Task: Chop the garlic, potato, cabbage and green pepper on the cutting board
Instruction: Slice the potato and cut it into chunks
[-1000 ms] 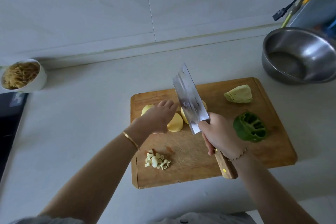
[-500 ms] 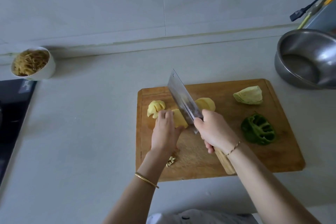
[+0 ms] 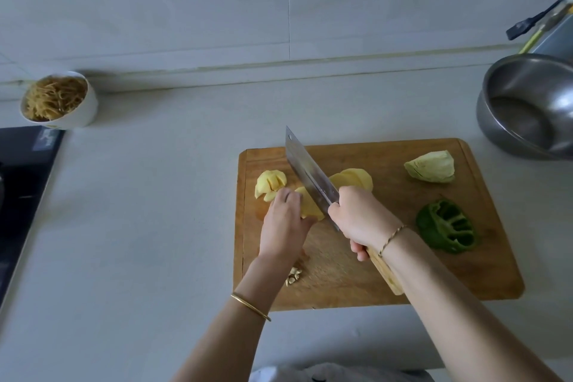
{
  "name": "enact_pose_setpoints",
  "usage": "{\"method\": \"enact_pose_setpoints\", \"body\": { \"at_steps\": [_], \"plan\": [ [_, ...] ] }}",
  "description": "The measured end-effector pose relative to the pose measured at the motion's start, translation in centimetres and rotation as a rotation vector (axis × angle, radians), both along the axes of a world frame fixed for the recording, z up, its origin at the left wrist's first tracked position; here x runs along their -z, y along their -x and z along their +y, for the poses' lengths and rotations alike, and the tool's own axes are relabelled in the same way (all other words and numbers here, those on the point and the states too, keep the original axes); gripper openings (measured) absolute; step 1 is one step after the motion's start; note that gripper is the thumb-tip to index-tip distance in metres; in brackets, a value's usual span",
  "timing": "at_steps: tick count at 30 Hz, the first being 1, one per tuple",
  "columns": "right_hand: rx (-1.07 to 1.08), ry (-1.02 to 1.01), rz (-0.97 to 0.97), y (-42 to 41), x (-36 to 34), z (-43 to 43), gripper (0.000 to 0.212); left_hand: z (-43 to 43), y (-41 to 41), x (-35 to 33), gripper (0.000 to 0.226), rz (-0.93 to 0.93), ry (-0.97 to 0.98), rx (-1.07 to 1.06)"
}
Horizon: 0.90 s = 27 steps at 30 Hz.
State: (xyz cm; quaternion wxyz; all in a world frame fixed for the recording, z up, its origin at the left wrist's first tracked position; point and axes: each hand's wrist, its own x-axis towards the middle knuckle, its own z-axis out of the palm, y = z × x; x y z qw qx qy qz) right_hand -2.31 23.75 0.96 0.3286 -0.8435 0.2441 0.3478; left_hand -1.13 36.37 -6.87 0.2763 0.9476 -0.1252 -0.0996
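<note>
Both arms (image 3: 223, 335) are bare. A plain gold bangle (image 3: 250, 307) rings the wrist of the left hand (image 3: 283, 223). A thin twisted gold string (image 3: 391, 239) rings the wrist of the right hand (image 3: 359, 217). A bit of grey shirt (image 3: 310, 374) shows at the bottom edge.

My left hand (image 3: 283, 223) is knuckles-up, fingers curled down over the potato piece (image 3: 310, 207), forearm reaching in from the lower left. My right hand (image 3: 361, 217) is wrapped in a fist round the cleaver (image 3: 308, 178) handle, forearm angling in from the lower right.
</note>
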Motion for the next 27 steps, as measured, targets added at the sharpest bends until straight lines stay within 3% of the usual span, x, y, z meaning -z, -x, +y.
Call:
{"method": "enact_pose_setpoints", "body": {
  "at_steps": [8, 17, 24, 27],
  "plan": [
    [0.028, 0.027, 0.043, -0.1, 1.5, 0.5, 0.046, 0.3, 0.0, 0.5, 0.035, -0.012, 0.039, 0.009],
    [-0.027, 0.115, -0.229, 1.4, 3.2, 0.8, 0.024, 0.4, 0.1, 0.8, 0.037, -0.038, 0.055, 0.004],
    [0.017, -0.059, -0.203, 0.8, 3.0, -0.6, 0.011, 0.4, 0.0, 0.6, 0.038, 0.007, 0.052, -0.004],
    [0.061, -0.098, -0.222, 0.7, 1.8, -1.7, 0.020, 0.5, -0.1, 0.7, 0.041, 0.026, 0.055, -0.011]
  ]
}}
